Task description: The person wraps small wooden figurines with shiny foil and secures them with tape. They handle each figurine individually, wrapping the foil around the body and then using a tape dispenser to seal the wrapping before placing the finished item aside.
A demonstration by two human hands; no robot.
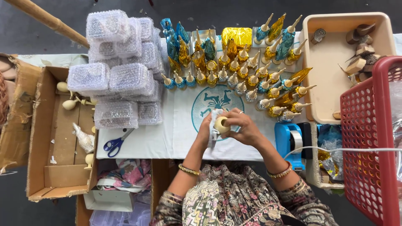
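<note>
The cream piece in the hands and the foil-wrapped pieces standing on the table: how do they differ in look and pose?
The cream piece is bare, plain and matt; the foil-wrapped pieces shine in gold and blue.

The cream piece is held off the table between the left hand and right hand, against a white cloth; the foil-wrapped pieces stand in rows on the table, untouched.

Both seem to share a rounded body; the wrapped ones show a pale pointed stem.

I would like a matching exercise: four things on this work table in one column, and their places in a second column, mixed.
Things:
1. scissors
2. red basket
3. blue tape dispenser
4. cream ball

Places:
a. far right edge
b. between both hands
c. below the clear boxes, on the left
d. beside the right forearm

Pairs: 1-c, 2-a, 3-d, 4-b
</note>
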